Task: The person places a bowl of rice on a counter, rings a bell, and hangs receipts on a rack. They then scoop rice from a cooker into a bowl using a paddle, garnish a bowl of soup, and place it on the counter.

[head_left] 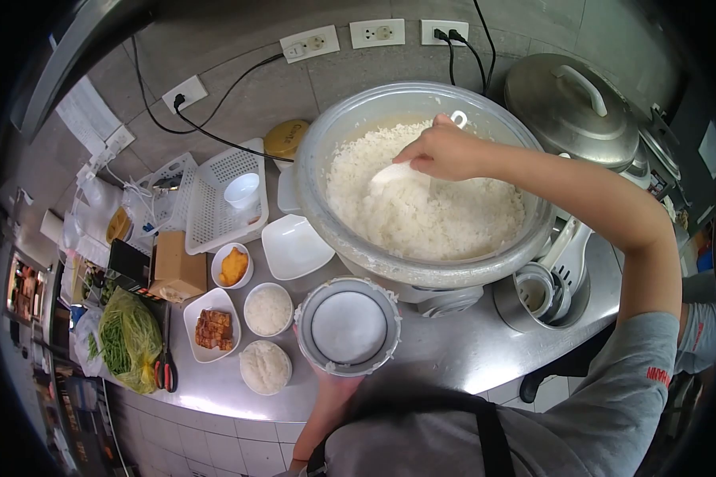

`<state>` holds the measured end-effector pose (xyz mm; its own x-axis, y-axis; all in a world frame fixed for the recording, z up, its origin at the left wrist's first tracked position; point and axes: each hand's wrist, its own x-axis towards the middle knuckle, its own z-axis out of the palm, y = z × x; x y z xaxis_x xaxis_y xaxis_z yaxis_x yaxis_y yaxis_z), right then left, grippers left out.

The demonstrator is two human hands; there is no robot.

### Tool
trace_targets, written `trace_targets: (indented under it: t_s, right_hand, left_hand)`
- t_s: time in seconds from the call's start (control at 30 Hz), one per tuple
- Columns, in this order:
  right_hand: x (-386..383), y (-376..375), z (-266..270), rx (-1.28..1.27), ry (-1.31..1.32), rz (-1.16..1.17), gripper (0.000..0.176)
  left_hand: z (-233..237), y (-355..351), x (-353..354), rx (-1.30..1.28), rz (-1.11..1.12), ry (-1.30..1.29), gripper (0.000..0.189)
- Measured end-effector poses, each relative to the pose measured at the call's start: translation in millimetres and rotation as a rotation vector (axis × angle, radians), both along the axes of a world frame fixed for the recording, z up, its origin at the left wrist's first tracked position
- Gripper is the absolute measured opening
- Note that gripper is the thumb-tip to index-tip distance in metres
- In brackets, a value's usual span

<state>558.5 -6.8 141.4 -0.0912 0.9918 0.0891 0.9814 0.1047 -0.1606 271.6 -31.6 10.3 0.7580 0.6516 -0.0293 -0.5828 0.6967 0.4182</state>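
A large round pot (326, 254) holds a heap of white rice (445, 219). Over the rice, my right hand (444, 149) is closed round a white scoop (394, 175) whose blade touches the rice. My left hand (334, 384) holds a round grey metal container (349, 327) from below, just in front of the pot; most of its fingers are hidden. The container looks empty inside, with rice grains stuck to its rim. Beside it on the left stand two bowls of rice, the upper one (268, 309) and the lower one (266, 367).
Left on the steel counter (429, 350) are an empty white dish (297, 246), fried food (233, 266), a meat dish (213, 329), scissors (166, 370), a bag of greens (131, 342) and a basket (215, 199). Utensils in a pot (517, 306) and a large lid (572, 111) are right.
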Motion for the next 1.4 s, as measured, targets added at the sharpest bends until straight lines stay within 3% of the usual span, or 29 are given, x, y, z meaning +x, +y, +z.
trace_targets:
  t_s: [0.4,0.9,1.0,1.1,1.17,1.23,1.3,1.37,1.4]
  right_hand:
    - [-19,-29,-1,-0.209,0.347,-0.125,0.029]
    - [-14,-48,-1,-0.28,0.774,-0.171,0.028]
    - [-5,-61,18,-0.282,0.781,-0.235,0.024]
    - [20,-72,28,-0.166,0.774,-0.294,0.019]
    - [36,-73,43,-0.166,0.81,-0.26,0.018]
    - [29,-79,69,-0.067,0.794,-0.24,0.017]
    - [20,-81,94,0.107,0.763,-0.238,0.017]
    - [-6,-82,122,0.28,0.503,-0.37,0.018]
    - [-8,-74,121,0.289,0.499,-0.374,0.018]
  left_hand:
    - [-27,5,-3,-0.065,0.112,-0.002,0.075]
    - [-6,5,-6,-0.139,0.067,-0.034,0.068]
    - [21,3,-22,-0.036,0.143,-0.022,0.06]
    - [91,22,-21,0.208,0.116,-0.265,0.062]
    - [125,51,-7,0.275,0.155,-0.079,0.062]
    - [147,77,30,0.577,0.19,0.1,0.054]
    - [163,96,67,0.649,0.04,0.134,0.056]
    - [180,87,101,0.554,-0.038,0.17,0.058]
    - [184,83,116,0.562,-0.043,0.165,0.058]
